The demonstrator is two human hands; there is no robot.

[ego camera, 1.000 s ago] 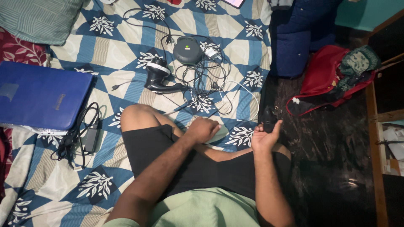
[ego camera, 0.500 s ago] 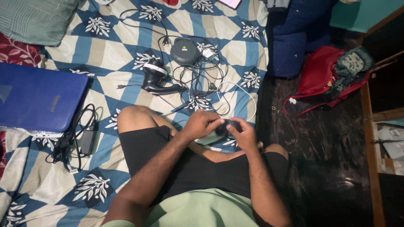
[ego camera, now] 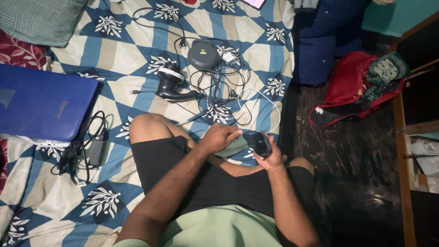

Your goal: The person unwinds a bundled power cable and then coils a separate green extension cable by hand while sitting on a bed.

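I sit on a bed covered by a blue and cream patterned sheet [ego camera: 114,50]. My right hand [ego camera: 270,158] grips a small black rounded device [ego camera: 259,142] over my lap, near the bed's right edge. My left hand [ego camera: 219,137] hovers just left of it with the fingers loosely curled; I cannot tell whether it holds anything. Beyond my knee lie a black handheld device [ego camera: 171,84], a round grey gadget [ego camera: 203,54] and a tangle of black and white cables [ego camera: 228,91].
A blue laptop [ego camera: 43,103] lies at the left, with a black power adapter and cord [ego camera: 91,148] beside it. A red bag [ego camera: 352,84] sits on the dark floor [ego camera: 356,174] at the right. A blue cushion [ego camera: 324,36] stands at the bed's corner.
My right hand brought the black device from the bed's edge in toward my left hand, both hands met on it, and now the left hand has drawn slightly apart.
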